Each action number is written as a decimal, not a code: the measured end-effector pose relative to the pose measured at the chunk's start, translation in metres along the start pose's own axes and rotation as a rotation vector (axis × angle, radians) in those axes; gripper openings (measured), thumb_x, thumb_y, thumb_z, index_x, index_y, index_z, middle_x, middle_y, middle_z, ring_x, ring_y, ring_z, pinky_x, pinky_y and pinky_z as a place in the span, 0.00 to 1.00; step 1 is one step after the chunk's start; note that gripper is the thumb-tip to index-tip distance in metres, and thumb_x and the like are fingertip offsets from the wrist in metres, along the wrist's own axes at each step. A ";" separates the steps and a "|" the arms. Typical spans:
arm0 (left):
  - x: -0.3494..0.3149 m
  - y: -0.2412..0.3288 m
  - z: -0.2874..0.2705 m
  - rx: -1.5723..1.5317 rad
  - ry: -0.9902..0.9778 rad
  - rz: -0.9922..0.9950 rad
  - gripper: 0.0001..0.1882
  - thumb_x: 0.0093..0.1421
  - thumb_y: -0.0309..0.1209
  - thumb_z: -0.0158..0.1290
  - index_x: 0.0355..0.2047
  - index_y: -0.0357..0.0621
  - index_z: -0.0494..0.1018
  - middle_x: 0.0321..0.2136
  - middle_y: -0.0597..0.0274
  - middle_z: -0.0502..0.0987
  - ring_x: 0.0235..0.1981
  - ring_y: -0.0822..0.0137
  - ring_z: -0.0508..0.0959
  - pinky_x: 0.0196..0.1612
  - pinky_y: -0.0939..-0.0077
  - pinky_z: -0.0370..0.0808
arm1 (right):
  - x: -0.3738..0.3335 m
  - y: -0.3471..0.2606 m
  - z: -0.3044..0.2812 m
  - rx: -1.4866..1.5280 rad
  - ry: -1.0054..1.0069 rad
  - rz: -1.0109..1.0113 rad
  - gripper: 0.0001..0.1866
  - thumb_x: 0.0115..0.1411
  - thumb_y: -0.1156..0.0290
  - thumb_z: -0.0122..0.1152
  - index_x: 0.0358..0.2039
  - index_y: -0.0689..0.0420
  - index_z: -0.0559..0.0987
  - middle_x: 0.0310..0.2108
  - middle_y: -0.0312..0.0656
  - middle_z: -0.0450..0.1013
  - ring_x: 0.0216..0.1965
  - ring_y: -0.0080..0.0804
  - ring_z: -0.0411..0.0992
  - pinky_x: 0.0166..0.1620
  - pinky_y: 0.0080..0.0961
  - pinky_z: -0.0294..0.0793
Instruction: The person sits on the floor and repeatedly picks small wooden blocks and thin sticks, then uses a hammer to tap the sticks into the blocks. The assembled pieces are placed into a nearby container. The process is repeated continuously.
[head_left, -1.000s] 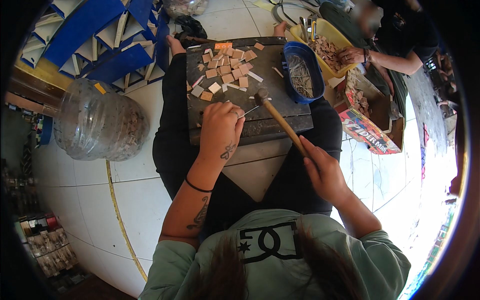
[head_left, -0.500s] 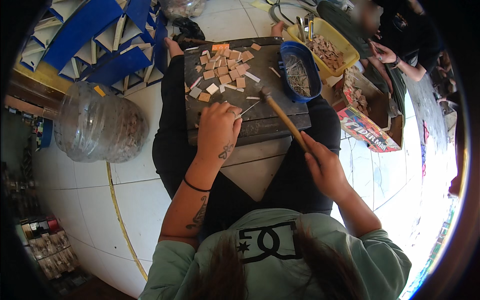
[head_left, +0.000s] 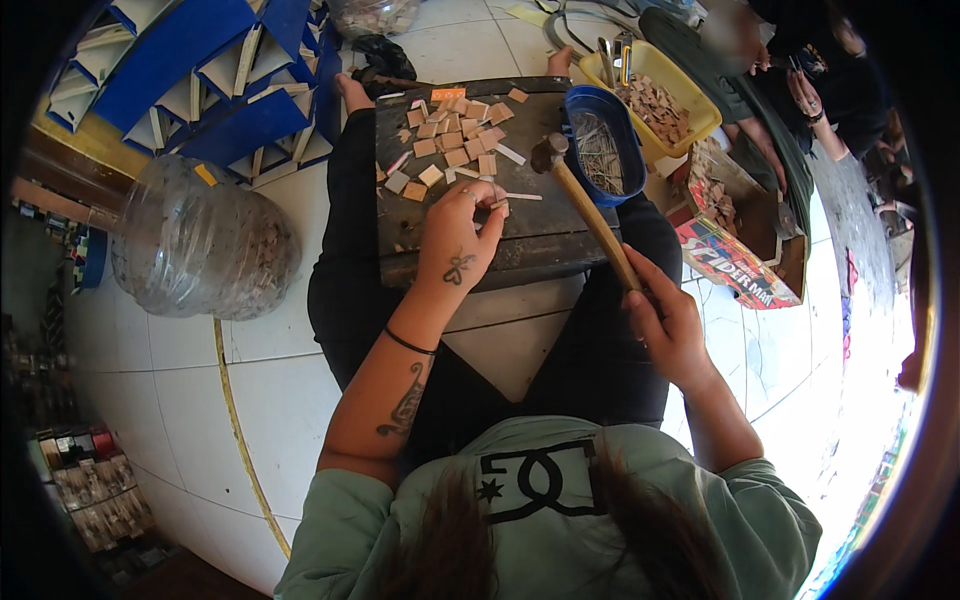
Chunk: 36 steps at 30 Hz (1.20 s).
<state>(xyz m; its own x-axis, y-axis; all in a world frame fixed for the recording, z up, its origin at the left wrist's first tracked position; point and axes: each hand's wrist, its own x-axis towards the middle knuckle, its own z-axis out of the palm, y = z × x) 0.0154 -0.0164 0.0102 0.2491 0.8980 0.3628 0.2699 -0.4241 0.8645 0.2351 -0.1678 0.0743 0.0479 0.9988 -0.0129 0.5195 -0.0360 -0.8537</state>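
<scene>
The dark board (head_left: 545, 230) serves as the reference here. Over its middle, toward its right side, a thin pale strip (head_left: 525, 197) extends from the fingertips of the left hand (head_left: 462, 228), its long axis running sideways, roughly along the board's near edge, with the free end pointing right. The left thumb and index finger are pinched together at the strip's left end; whether they grasp anything smaller besides, I cannot tell. The left hand is clearly the nearer one. The right hand (head_left: 668, 320), off the board's near right corner, is wrapped around the handle of a hammer (head_left: 590, 217). That handle slants forward and leftward across the board's right part, and its head sits farther from the person than the strip's free end and slightly to the right; its height above the board is unclear. Square wooden tiles (head_left: 487, 165) are scattered on the board's far left part, and a blue tub of nails (head_left: 598, 98) stands at its right edge, just beside the hammer's head.
</scene>
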 end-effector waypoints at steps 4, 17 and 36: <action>0.004 -0.002 0.000 0.248 0.028 0.189 0.04 0.57 0.24 0.58 0.32 0.36 0.78 0.27 0.55 0.79 0.30 0.59 0.79 0.36 0.69 0.75 | 0.000 -0.001 -0.002 0.022 -0.001 0.041 0.24 0.65 0.76 0.52 0.62 0.58 0.67 0.32 0.44 0.73 0.27 0.25 0.69 0.35 0.22 0.70; 0.001 -0.008 0.012 0.462 0.147 0.368 0.06 0.60 0.26 0.56 0.28 0.35 0.74 0.23 0.49 0.74 0.29 0.47 0.75 0.49 0.57 0.75 | -0.004 -0.042 -0.011 -0.179 -0.059 -0.165 0.25 0.65 0.78 0.50 0.63 0.60 0.64 0.37 0.52 0.72 0.35 0.46 0.73 0.41 0.30 0.73; -0.004 -0.006 0.016 0.478 0.112 0.369 0.06 0.61 0.25 0.53 0.28 0.35 0.72 0.24 0.51 0.73 0.30 0.50 0.75 0.55 0.52 0.72 | -0.001 -0.043 -0.018 -0.175 -0.158 -0.098 0.26 0.65 0.79 0.49 0.64 0.61 0.63 0.37 0.54 0.72 0.36 0.47 0.73 0.43 0.30 0.72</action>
<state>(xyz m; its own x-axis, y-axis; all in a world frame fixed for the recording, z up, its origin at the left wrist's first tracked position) 0.0276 -0.0192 -0.0022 0.3133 0.6777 0.6652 0.5780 -0.6919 0.4327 0.2278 -0.1679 0.1207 -0.1371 0.9902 -0.0279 0.6557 0.0696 -0.7518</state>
